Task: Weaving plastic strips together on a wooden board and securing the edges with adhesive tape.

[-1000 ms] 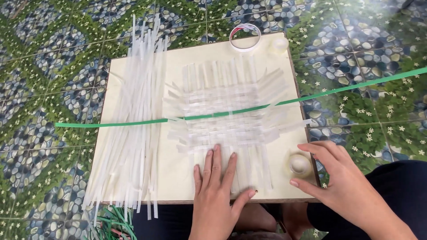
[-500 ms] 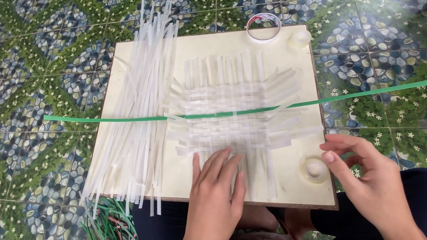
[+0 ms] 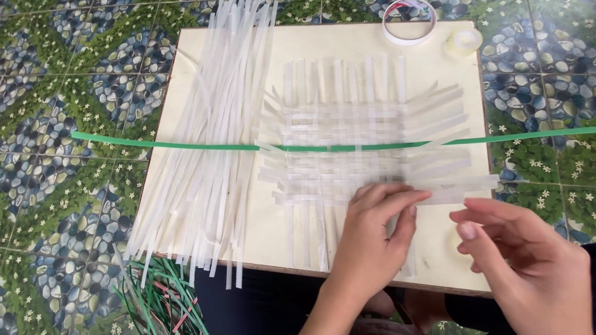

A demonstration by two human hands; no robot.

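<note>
I see my left hand [image 3: 372, 239] lying flat, fingers spread and gripping nothing, on the lower edge of the woven mat of white strips [image 3: 360, 142], having slid toward 3 o'clock since a second ago. My right hand [image 3: 521, 260] has lifted off the small tape roll it was nearing and now hovers loosely open at 4 o'clock, empty. The mat sits mid-board [image 3: 434, 260], the green strip [image 3: 155, 144] crossing it, so I judge the weave is being steadied.

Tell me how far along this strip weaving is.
Done: a woven patch of white strips with one green strip through it. In hand: left hand presses its lower rows; right hand hovers beside. Left: a pile of loose strips lies unwoven.
</note>
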